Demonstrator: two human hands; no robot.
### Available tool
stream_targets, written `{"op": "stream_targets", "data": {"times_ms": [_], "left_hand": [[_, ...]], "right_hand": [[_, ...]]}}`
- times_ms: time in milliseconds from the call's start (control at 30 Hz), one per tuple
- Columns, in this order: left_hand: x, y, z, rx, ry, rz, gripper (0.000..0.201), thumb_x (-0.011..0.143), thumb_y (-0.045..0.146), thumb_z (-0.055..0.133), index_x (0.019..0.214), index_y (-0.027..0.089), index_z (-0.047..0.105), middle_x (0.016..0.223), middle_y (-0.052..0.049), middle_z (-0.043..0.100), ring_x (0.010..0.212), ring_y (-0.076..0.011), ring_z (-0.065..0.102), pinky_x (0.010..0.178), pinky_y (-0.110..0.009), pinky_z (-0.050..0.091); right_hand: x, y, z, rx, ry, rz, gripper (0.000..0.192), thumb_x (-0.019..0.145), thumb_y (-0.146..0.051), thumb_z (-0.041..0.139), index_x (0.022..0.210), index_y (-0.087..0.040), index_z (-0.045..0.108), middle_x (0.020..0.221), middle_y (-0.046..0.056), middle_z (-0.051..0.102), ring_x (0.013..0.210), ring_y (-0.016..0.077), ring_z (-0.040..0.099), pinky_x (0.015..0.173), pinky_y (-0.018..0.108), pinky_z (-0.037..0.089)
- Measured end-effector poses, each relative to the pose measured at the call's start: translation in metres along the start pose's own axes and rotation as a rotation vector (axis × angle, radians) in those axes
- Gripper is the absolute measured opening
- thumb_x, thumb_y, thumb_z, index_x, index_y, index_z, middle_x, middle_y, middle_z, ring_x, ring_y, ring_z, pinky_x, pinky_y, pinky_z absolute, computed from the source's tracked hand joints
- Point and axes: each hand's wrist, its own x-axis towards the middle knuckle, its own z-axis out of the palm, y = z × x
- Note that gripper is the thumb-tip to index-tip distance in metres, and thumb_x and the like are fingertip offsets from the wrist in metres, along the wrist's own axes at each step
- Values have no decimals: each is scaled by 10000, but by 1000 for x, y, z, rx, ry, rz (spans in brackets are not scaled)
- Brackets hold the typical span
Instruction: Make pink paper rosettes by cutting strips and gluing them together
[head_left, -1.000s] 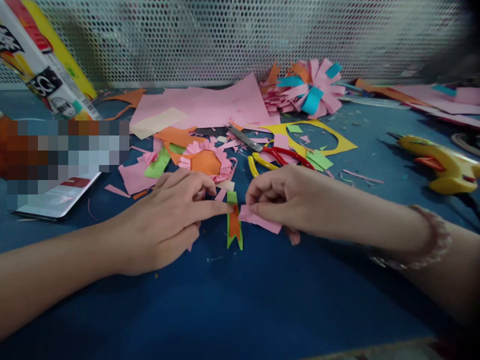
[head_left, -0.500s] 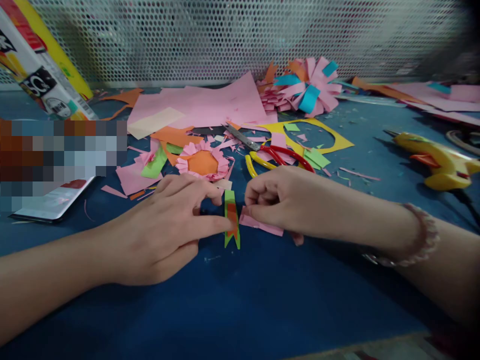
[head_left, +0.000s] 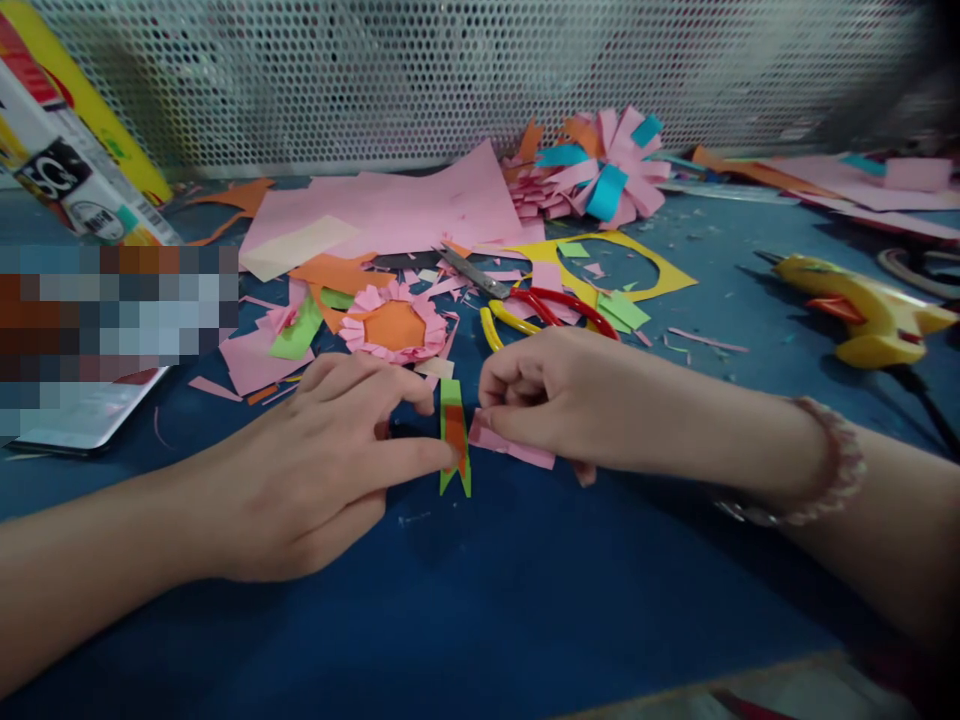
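A green paper ribbon strip with an orange strip on it (head_left: 454, 436) lies flat on the blue table (head_left: 480, 600). My left hand (head_left: 330, 460) rests palm down beside it, index fingertip pressing the strip's lower left edge. My right hand (head_left: 555, 395) pinches a small pink paper piece (head_left: 514, 448) just right of the strip; a beaded bracelet sits on that wrist. Just behind my hands lies a pink fringed paper flower with an orange centre (head_left: 394, 325).
Red-and-yellow-handled scissors (head_left: 525, 300) lie behind my right hand. A yellow glue gun (head_left: 862, 310) rests at right. Pink sheets (head_left: 390, 215), a yellow cut-out sheet (head_left: 637, 265) and a pink-and-blue paper flower (head_left: 600, 170) sit before the perforated metal wall. A phone (head_left: 82, 420) lies at left.
My left index finger slid down along the green strip's edge from its top to its lower part. My right hand kept its pinch on the pink piece. The view shifted slightly.
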Motion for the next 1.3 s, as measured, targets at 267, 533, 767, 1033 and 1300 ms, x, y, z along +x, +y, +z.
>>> {"op": "stream_targets", "data": {"times_ms": [267,533,767,1033,1300], "left_hand": [[1,0,0,-3,-2,7,424,737,127,440,1097,321,554,1072,-40,477,971,-221,415,856,-393,335],[1,1,0,-1,-13,-3,410,747,140,428,1099,315,548,1051,-43,481,963,-220,417,853,-387,348],[1,1,0,-19,-8,-7,421,748,125,422,1099,318,548,1046,-35,485,958,-211,424,858,-375,343],[0,1,1,-63,-3,-27,405,770,133,399,1111,307,531,1066,-51,479,982,-221,417,838,-377,373],[0,1,1,-115,-1,-37,404,767,104,384,1084,301,539,1057,-42,479,955,-205,421,824,-358,368]], "right_hand": [[0,-1,0,42,-32,21,104,706,-243,523,684,-169,593,450,-52,514,307,42,440,304,142,302],[0,0,0,57,-26,-27,106,710,-234,517,698,-169,600,436,-56,499,304,41,430,305,144,299],[0,0,-2,35,-30,-29,121,727,-255,512,695,-170,592,444,-55,502,311,44,439,311,147,310],[0,0,-2,-6,1,-25,138,736,-274,512,686,-172,590,450,-53,503,321,41,445,319,143,318],[1,1,-1,11,-19,-38,132,734,-252,513,711,-162,606,452,-52,508,312,40,439,312,145,306]]}}
